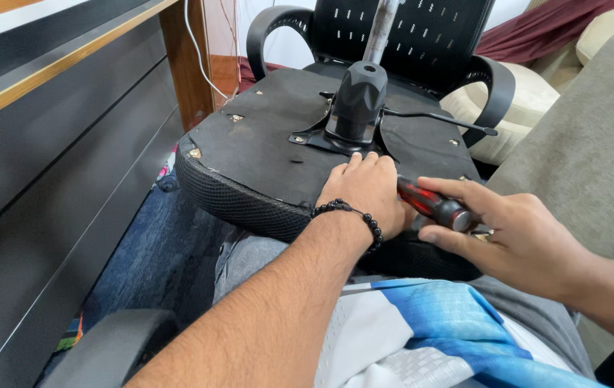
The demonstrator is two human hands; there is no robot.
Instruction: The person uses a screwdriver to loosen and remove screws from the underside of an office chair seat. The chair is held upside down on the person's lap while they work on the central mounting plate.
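Nearest the camera lies a blue and white shirt [422,330] over grey trousers, with the person's two forearms reaching out above it. An office chair is tipped over across the lap, so the black underside of its seat [264,136] faces up, the mesh edge nearest the knees and the backrest [408,36] at the far side.

At the near right edge of the seat, the left hand [364,197], a black bead bracelet [350,215] on its wrist, presses down flat with its fingers curled over the front of a screwdriver [433,205]. The tip is hidden under that hand, so I cannot tell what it touches. The right hand [508,237] is closed around the rear of the red and black handle, thumb under it and fingers over it.

The screwdriver's long axis runs nearly level, from the right hand at the seat's right edge leftward and slightly away, toward the left hand. Both hands touch it; the left is nearer the tip, the right nearer the butt.

Just beyond the left fingers, at the seat's middle, stands the black mechanism [357,104] on its metal plate, with the steel gas cylinder [381,29] rising from it and a thin lever [440,118] pointing to the right. A dark cabinet [48,158] stands to the left, a beige sofa [587,151] to the right.
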